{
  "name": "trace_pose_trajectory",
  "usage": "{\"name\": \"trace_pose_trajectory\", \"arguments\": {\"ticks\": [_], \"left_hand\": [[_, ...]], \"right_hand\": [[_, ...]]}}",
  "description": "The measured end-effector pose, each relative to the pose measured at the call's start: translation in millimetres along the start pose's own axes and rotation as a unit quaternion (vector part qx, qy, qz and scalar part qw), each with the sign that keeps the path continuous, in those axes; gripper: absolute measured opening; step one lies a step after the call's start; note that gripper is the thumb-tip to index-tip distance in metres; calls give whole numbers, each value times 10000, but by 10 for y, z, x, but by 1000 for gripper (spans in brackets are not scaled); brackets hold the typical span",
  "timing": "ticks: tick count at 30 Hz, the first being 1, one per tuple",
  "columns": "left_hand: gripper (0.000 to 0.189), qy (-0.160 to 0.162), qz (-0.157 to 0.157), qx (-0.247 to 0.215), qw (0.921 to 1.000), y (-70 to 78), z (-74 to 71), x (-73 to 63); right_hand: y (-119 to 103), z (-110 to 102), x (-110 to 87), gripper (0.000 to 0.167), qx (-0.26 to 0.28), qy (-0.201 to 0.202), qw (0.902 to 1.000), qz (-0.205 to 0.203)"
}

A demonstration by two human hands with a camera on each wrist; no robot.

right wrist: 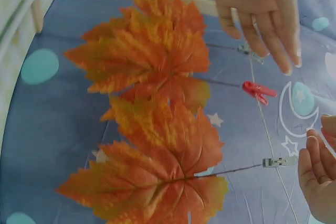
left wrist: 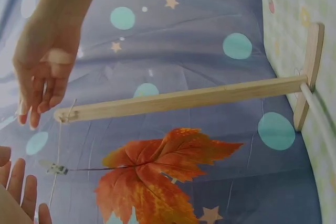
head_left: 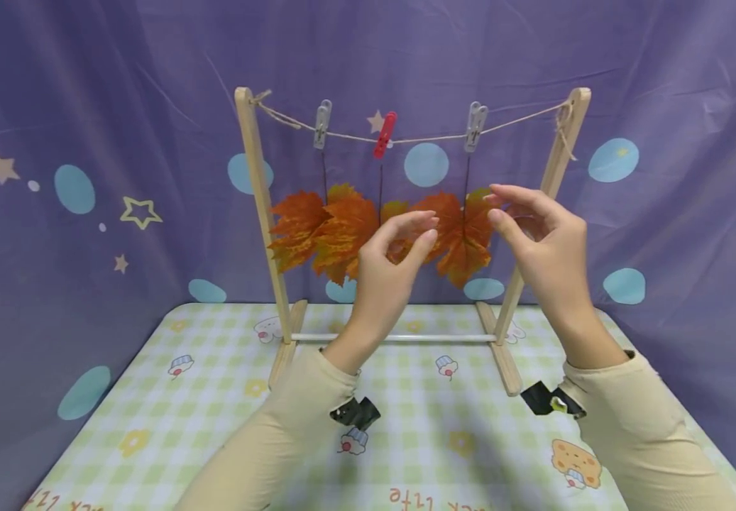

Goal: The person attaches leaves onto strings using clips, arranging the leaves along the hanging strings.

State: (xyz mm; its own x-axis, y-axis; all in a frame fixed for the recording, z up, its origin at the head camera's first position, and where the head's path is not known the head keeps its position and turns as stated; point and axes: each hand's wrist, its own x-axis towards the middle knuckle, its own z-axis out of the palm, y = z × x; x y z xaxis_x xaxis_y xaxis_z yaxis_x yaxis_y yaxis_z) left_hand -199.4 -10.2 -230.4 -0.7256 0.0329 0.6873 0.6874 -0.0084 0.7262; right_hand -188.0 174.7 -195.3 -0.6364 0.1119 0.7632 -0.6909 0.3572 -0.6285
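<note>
Three orange maple-type leaves hang by dark stems from a string: a left leaf, a middle leaf and a right leaf. Grey clothespins hold the outer two stems, and a red clothespin holds the middle one. My left hand is raised before the middle leaf, hiding part of it, fingers loosely bent and nothing held. Beside the right leaf, my right hand has thumb and fingers apart, also holding nothing. In the right wrist view both hands appear apart from the clothespins.
The string is tied between two wooden posts of a stand. A white rod joins its feet on the checked tablecloth. Behind it hangs a purple curtain with stars and dots.
</note>
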Motion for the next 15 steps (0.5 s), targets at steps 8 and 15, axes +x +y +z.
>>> {"name": "trace_pose_trajectory", "arguments": {"ticks": [8,15], "left_hand": [[24,141,91,514,9985,-46,-244,-421],[24,381,-206,858,9954,-50,-439,-804]], "right_hand": [[13,36,-385,23,189,7,9998,-105],[58,33,-714,23,440,82,9986,-290]]}}
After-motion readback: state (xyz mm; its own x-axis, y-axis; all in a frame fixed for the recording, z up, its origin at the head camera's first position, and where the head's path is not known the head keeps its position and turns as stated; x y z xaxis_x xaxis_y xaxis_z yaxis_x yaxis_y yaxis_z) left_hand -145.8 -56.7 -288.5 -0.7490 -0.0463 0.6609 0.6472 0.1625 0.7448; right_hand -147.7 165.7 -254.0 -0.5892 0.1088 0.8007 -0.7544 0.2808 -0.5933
